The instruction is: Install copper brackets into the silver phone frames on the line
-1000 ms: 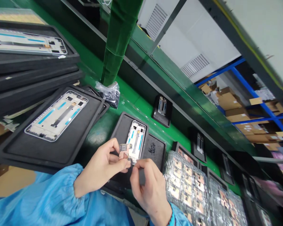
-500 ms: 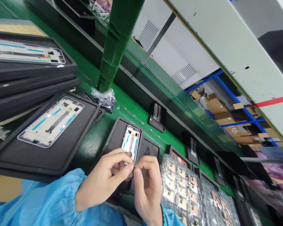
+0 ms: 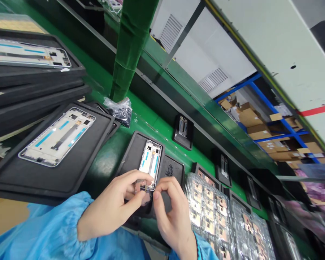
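Observation:
My left hand (image 3: 115, 204) grips a small phone circuit board (image 3: 141, 186) with copper-coloured patches between thumb and fingers. Close to its right, my right hand (image 3: 173, 211) has thumb and forefinger pinched together; anything between them is too small to make out. Just beyond both hands, a white phone frame (image 3: 151, 159) with blue strips and a dark ribbon cable lies in a black tray (image 3: 130, 153). Beside that, another black tray (image 3: 176, 166) holds a scatter of tiny dark pieces.
On the left, a black tray (image 3: 92, 159) carries a larger-looking phone frame (image 3: 58, 137), near stacked trays (image 3: 35, 97). A plastic bag (image 3: 120, 112) sits by the green post (image 3: 130, 47). Clear blister trays (image 3: 206, 209) of copper-coloured parts stand right. Trayed frames (image 3: 182, 126) line the green belt.
My left hand has turned the circuit board so more of its face shows. My right fingertips, formerly touching the left hand's, are now slightly apart from it. The view has shifted a little.

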Available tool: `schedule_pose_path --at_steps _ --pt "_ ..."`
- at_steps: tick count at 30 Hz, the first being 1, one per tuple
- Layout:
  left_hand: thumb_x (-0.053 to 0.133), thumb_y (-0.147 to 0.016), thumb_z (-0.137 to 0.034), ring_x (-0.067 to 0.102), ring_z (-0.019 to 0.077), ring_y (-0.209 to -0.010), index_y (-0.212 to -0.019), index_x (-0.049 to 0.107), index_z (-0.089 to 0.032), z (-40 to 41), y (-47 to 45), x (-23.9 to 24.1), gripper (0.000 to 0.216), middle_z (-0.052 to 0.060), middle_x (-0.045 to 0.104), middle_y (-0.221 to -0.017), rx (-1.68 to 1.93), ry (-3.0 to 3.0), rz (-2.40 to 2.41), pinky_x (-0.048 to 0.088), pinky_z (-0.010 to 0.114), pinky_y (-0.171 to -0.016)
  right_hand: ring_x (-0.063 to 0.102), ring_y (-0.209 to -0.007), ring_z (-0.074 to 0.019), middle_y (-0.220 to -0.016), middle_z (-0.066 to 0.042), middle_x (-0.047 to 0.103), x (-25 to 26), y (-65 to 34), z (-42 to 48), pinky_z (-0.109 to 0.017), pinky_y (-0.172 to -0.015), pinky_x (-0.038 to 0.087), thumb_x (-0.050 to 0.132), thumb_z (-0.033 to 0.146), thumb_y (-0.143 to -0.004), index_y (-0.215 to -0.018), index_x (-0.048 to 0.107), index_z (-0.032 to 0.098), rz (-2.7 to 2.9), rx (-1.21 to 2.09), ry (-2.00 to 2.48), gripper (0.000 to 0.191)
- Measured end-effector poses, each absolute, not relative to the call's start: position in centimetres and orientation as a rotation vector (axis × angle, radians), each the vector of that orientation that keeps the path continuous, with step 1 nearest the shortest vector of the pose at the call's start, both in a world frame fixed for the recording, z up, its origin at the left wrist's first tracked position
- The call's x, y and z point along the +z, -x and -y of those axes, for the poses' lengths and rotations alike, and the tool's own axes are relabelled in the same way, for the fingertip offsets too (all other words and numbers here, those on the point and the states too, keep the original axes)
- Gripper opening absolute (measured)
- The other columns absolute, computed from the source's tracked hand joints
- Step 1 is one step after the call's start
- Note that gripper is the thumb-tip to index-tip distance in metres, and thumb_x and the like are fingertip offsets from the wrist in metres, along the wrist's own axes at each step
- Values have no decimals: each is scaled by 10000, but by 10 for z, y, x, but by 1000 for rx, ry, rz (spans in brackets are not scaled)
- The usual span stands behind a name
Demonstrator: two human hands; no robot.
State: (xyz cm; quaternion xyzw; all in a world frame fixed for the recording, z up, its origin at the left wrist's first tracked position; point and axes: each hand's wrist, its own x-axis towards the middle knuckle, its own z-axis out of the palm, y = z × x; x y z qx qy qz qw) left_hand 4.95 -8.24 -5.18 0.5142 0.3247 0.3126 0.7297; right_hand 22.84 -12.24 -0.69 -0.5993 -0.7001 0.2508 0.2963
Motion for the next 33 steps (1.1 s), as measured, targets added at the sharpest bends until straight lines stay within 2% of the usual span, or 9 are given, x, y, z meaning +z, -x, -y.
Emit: schedule_pose_path --at_steps 6,10,14,18,21,25,28,33 --pt "563 -1034 -353 755 210 -921 -1252 573 -236 83 -50 -54 247 24 684 -985 701 -1000 -732 634 312 -872 545 -809 -150 -904 -7 543 -17 -227 125 -277 -710 440 491 170 -1033 -908 526 229 1811 678 1620 142" --pt "553 -1036 -314 752 180 -937 -1253 591 -248 84 -49 -53 230 34 694 -1121 727 -1065 -757 632 275 -881 553 -810 -141 -908 -3 539 -19 -227 126 -266 -719 447 517 155 -1016 -912 533 226 1853 616 1636 126" --pt "530 -1044 -275 725 154 -1040 -1271 607 -289 84 -47 -55 240 19 658 -1264 750 -1196 -781 602 213 -910 564 -801 -136 -895 0 548 -20 -227 125 -261 -728 456 521 151 -1007 -901 542 225 1854 628 1672 131" --pt "496 -1056 -245 702 121 -1035 -1306 603 -327 85 -46 -56 284 -6 652 -1267 751 -1305 -779 580 177 -905 576 -818 -149 -905 -11 571 -18 -229 123 -267 -731 469 512 184 -1015 -913 562 224 1825 744 1699 120" --pt "505 -1049 -241 709 143 -1060 -1324 599 -319 84 -44 -56 301 4 660 -1275 702 -1285 -756 586 206 -931 574 -811 -155 -900 -16 585 -16 -231 123 -273 -727 463 500 216 -1031 -897 576 223 1785 894 1689 154" --pt "547 -1026 -242 759 163 -930 -1317 584 -263 80 -42 -52 294 19 727 -1125 640 -1122 -719 619 250 -885 568 -779 -153 -897 -18 576 -12 -235 122 -269 -686 469 534 321 -1044 -861 599 220 1561 1210 1637 219" --pt "577 -1017 -265 782 189 -890 -1322 547 -235 77 -41 -48 308 24 754 -1006 607 -991 -699 626 255 -837 589 -754 -142 -955 -23 566 -7 -240 121 -274 -692 498 538 373 -1050 -921 649 218 1426 1441 1584 231" --pt "604 -1010 -304 784 214 -904 -1295 550 -242 76 -42 -47 297 22 734 -984 595 -916 -691 624 294 -854 577 -767 -144 -936 -18 570 -5 -243 120 -276 -709 474 540 381 -1052 -933 669 224 1440 1414 1592 236"
